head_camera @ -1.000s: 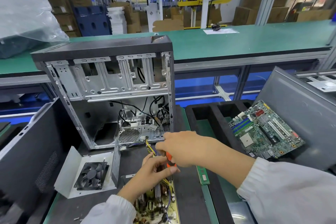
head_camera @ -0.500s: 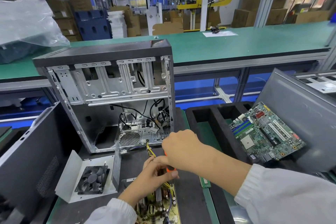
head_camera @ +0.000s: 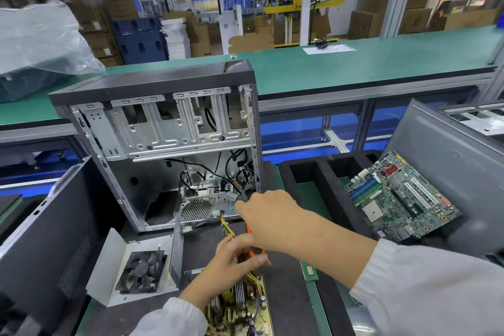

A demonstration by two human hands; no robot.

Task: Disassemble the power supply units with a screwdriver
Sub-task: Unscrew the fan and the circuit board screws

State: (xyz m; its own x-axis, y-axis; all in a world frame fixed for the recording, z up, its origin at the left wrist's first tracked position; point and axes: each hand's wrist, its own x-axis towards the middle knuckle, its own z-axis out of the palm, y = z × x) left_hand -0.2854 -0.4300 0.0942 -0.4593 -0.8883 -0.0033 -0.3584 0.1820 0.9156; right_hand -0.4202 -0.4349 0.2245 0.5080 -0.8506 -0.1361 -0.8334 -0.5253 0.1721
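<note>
Hands meet low in my view, over the bare power supply circuit board [head_camera: 240, 311], a yellowish board crowded with capacitors, coils and a finned heatsink, lying flat on the dark mat at the near edge of the bench. My right hand [head_camera: 268, 219] comes in from the right with its knuckles up and fingers curled round the orange-handled screwdriver [head_camera: 255, 249]; only a patch of the orange handle shows under the palm, and I cannot see the tip. My left hand [head_camera: 236, 256] reaches up from below, fingers bent, thumb laid against the screwdriver handle, in among the bundle of yellow wires [head_camera: 227, 226] that runs from the board up to the case. Whether it grips the wires I cannot tell.

Just behind stands the open grey metal computer tower case [head_camera: 152, 128], with black cables hanging inside. To the left of the board lies a white sheet-metal cover with a black fan [head_camera: 140, 271] in it. On the right, a green motherboard [head_camera: 401, 196] leans in a black foam tray [head_camera: 308, 166].
</note>
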